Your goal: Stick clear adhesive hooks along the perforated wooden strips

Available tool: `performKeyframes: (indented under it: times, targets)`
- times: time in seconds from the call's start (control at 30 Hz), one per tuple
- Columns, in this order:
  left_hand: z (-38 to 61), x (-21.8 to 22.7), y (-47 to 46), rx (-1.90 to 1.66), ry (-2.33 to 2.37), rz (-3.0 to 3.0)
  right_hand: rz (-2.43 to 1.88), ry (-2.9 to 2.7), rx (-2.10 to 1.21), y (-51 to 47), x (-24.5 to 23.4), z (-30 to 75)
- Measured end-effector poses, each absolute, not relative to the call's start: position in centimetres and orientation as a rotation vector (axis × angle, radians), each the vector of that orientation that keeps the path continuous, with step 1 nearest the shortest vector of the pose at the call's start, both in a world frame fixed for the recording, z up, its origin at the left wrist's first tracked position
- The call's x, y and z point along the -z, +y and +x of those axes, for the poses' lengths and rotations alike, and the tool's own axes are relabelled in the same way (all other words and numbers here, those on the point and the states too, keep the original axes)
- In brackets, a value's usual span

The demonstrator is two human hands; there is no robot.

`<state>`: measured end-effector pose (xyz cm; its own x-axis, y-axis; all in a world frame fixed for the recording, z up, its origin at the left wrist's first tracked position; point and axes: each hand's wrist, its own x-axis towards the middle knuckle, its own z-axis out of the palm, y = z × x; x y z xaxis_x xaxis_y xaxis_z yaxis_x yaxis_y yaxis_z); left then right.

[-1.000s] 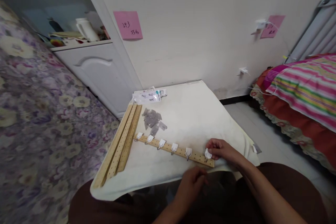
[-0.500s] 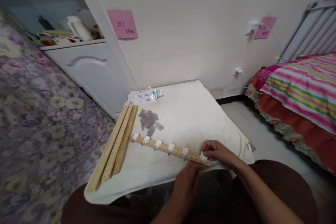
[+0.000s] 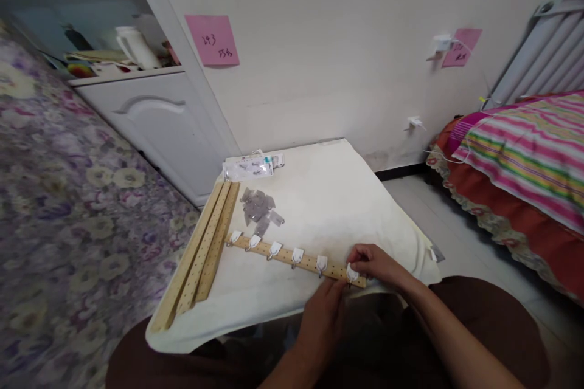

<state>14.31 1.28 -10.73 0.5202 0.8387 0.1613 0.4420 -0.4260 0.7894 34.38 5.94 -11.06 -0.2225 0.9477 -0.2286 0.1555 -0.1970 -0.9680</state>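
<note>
A narrow wooden strip with holes (image 3: 285, 254) lies slantwise across the front of the table, several white hooks with metal rings spaced along it. At its right end, my right hand (image 3: 375, 265) pinches the last white hook (image 3: 352, 272) between thumb and fingers, the hook lying against the strip. My left hand (image 3: 325, 302) is closed at the strip's near edge, just left of that hook. Its fingertips press on the wood and are partly hidden.
More perforated wooden strips (image 3: 213, 236) lie side by side along the table's left edge. A pile of grey, flat hook pieces (image 3: 258, 206) sits beside them. Clear plastic packaging (image 3: 249, 167) lies at the back. A cloth (image 3: 347, 194) covers the table; a bed (image 3: 524, 146) stands right.
The fingers of my left hand have come slightly further onto the strip's near edge. My right hand and the hook it pinches have shifted a little to the left.
</note>
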Motion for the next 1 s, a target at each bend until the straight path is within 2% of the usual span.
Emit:
performKeyframes:
  times: [0.67, 1.0]
  targets:
    - [14.6, 10.3, 1.6, -0.711, 0.999, 2.097, -1.333, -1.502, -1.415, 6.0, 10.3, 34.2]
    - [14.4, 12.4, 1.9, -0.733, 1.0, 2.328, -1.369, -1.543, -1.384, 6.1, 10.6, 34.2]
